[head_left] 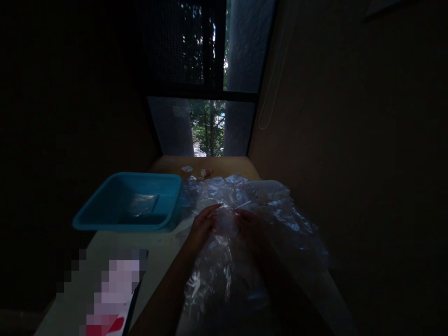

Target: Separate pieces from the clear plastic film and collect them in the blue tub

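Between my two hands is a clear plastic bag [226, 225], pale and slightly shiny in the dim light. My left hand [204, 221] grips its left side, fingers curled toward the top edge. On the other side my right hand [248, 225] pinches it, mostly in shadow. Crumpled clear plastic film [224, 268] spreads beneath my hands and toward my body. More loose plastic bags [287, 212] lie heaped beyond and to the right. Whether the held bag has anything inside, I cannot tell.
A blue plastic basin [170, 205] stands at the left of the white table [161, 245], with a flat clear packet [143, 204] inside. A blurred-out pink and red item [117, 289] lies front left. A small red-and-white cylinder [206, 172] rests on the ledge below the window.
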A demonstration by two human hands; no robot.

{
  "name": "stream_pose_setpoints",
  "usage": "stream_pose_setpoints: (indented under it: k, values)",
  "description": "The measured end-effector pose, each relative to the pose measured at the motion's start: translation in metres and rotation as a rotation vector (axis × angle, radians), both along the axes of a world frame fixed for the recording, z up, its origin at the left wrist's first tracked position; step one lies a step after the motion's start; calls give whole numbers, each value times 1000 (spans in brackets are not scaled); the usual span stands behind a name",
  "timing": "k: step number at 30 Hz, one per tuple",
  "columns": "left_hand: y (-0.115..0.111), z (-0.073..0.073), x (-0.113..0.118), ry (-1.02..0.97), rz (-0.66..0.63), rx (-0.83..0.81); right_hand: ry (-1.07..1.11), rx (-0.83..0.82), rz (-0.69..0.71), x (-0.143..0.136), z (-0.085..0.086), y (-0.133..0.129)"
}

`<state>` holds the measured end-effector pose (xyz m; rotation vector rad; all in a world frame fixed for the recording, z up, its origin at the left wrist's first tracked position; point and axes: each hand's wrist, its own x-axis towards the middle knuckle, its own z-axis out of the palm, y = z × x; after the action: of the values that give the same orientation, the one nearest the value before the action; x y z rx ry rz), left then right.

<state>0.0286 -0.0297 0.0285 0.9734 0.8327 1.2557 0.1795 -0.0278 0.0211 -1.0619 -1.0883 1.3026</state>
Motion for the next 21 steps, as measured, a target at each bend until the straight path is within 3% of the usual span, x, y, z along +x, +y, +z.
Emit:
stream_pose_setpoints:
  k: [12,17,21]
  values:
    - [3,-3,1,260,69,-21,-108,4,-11,2,5,0]
    - [2,0,1,175,75,-43,-42,51,-40,2,8,-1]
    - [-1,5,3,116,87,3,104,36,2,2,-3,3]
